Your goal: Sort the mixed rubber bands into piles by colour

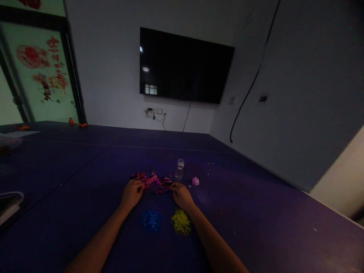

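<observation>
A loose pile of small rubber bands (153, 180), pink, red and dark, lies on the purple surface in front of me. My left hand (133, 194) is at the pile's left edge, its fingers curled in among the bands. At the right edge, my right hand (181, 193) has its fingertips pressed together against the bands. Whether either hand grips a band is too dark and small to tell. Closer to me are a heap of blue bands (151, 221) and, below my right wrist, a heap of yellow bands (181, 222).
A clear bottle (179, 169) stands just beyond my right hand, with a pink ridged cap-like object (195, 181) to its right. At far left sit a white-edged item (10, 212) and a clear plastic bag (10, 141). Small orange objects (82, 125) rest near the door.
</observation>
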Available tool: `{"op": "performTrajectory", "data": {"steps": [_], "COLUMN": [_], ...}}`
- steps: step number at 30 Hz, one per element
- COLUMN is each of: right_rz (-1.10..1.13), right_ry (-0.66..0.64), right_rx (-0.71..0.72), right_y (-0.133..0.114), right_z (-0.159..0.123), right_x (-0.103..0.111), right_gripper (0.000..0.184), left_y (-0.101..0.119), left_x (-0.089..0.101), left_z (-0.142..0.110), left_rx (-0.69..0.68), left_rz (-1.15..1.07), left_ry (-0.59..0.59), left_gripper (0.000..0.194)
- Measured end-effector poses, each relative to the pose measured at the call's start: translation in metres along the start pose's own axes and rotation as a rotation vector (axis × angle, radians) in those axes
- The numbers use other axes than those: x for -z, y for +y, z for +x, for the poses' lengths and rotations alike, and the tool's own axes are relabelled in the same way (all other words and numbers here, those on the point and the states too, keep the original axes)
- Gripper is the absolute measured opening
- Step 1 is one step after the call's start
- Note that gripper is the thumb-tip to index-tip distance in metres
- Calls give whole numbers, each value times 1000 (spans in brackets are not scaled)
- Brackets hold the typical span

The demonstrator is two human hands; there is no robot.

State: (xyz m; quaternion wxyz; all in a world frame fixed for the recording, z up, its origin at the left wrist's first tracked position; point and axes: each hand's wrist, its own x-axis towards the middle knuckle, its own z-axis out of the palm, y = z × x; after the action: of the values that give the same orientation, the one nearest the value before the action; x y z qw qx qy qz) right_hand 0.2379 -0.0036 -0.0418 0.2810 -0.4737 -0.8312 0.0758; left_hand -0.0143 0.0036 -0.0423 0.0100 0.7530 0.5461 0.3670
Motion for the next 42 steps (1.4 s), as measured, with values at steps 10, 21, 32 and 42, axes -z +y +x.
{"op": "performTrajectory", "data": {"steps": [10, 21, 32, 42], "right_rz": [16, -4, -25, 12], "right_ry": [37, 32, 33, 30], "right_rx": [-2, -21, -1, -8], "right_y": [-3, -4, -4, -5], "right_z": [0, -1, -1, 0], "right_x": [0, -1, 0, 1], "right_gripper": [44, 42, 40, 42], "left_y": [-3, 8, 0, -1], "left_x": [-1, 4, -2, -4], "left_z": [0, -1, -2, -2], "left_rx": [-37, -215, -138, -157], "left_rz": [32, 36, 24, 18], "left_ry": [52, -67, -159, -154], "left_gripper": [22, 18, 23, 25]}}
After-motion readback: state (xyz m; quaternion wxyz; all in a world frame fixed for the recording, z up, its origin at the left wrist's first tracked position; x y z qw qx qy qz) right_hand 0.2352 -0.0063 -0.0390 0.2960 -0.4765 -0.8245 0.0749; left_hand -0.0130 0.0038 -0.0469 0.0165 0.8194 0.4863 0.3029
